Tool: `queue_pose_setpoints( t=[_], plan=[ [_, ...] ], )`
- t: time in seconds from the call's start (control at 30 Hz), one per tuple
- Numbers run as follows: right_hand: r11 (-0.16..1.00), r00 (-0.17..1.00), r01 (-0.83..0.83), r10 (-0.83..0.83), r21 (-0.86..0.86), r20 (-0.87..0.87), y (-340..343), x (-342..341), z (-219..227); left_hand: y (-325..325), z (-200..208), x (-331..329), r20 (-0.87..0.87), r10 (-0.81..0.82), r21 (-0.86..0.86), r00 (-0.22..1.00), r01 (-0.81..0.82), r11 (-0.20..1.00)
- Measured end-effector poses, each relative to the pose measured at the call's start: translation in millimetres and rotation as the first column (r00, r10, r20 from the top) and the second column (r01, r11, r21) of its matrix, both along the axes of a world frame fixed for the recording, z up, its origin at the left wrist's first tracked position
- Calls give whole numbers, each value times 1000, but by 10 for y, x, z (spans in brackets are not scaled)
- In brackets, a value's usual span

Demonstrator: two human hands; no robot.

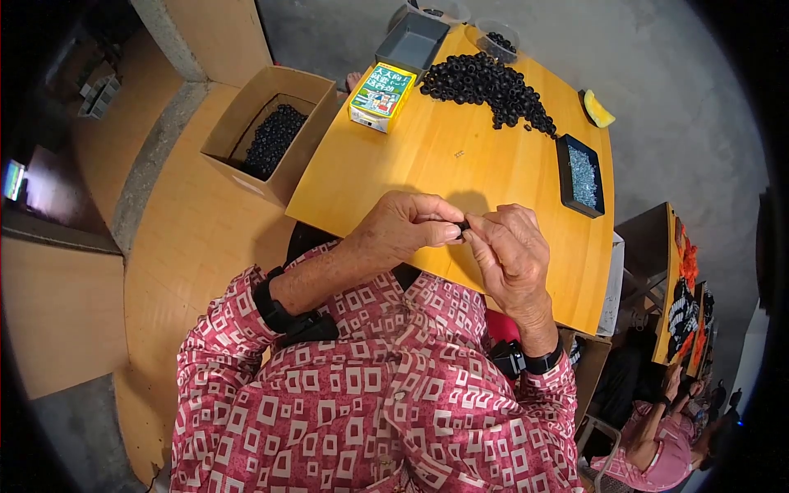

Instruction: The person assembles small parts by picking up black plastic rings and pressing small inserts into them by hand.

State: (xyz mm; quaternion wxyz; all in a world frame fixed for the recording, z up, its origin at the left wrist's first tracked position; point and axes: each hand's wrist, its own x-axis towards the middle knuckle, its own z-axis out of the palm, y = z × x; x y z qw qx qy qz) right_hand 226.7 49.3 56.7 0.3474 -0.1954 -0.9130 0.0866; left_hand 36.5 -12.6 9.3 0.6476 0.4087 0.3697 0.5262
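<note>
Over the near edge of the yellow wooden table, my two hands meet fingertip to fingertip. Between them is a small black part, mostly hidden by the fingers. My left hand pinches it with thumb and forefinger. My right hand is closed on the same part from the other side; whether it also holds a tiny piece cannot be seen. A heap of small black ring-shaped parts lies at the far side of the table. Right of my hands sits a black tray of small pale-blue pieces.
A yellow-and-green carton stands at the table's left edge, near a grey bin and a clear tub. A cardboard box of black parts is on the left. A yellow wedge lies far right. Another person sits lower right.
</note>
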Motion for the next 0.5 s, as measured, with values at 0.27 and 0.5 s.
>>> queue_pose_setpoints(
  t=[0.27,0.5],
  plan=[
    [997,998,60,-61,45,18,-64,-26,-56,4,-10,24,-5,16,-85,1000,-17,996],
    [997,991,29,-38,-67,-128,12,-10,-236,-10,144,-11,51,6,-183,999,4,983]
  ],
)
